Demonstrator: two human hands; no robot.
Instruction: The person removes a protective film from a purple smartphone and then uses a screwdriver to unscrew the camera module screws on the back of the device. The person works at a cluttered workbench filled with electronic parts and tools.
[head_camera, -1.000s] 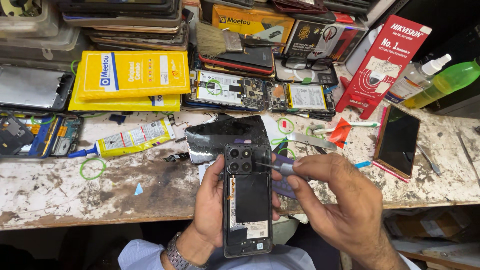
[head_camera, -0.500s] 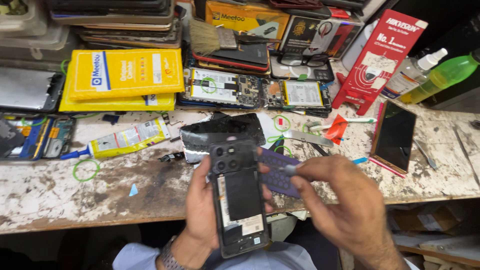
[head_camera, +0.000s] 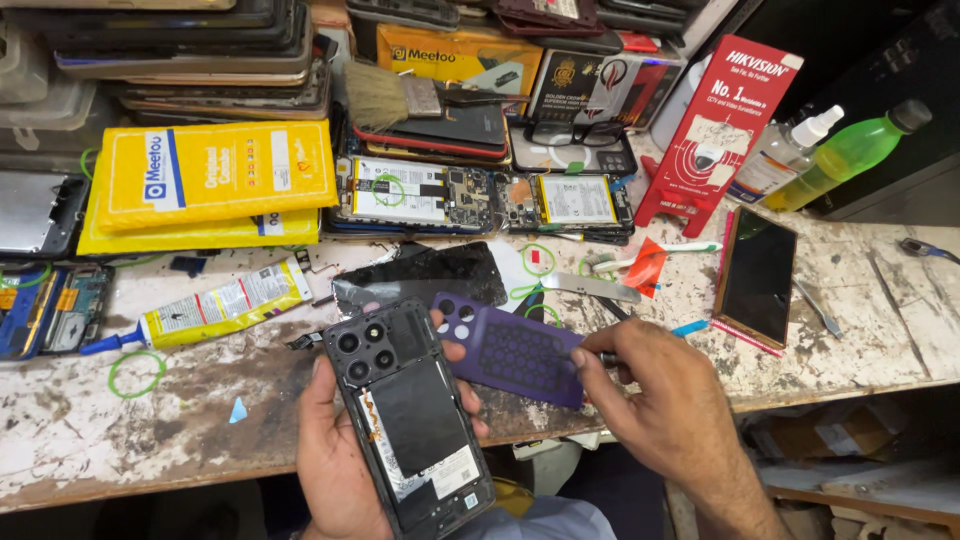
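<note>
1. Nearest, the left hand cradles an opened phone from below, its fingers wrapped around both edges; the back is off, showing the camera cluster and dark battery.
2. Just right of it, the right hand has its fingers pinched together on a thin metal tool.
3. That tool's tip meets the purple back cover, which lies inside-up, between the two hands, touching the phone's right edge.
4. Behind them, on the worn white workbench, lie a cracked black screen panel, a glue tube to the left and a dark phone to the right.
5. Farther back sit yellow boxes, two opened phones showing circuit boards, a brush and a green bottle.
</note>
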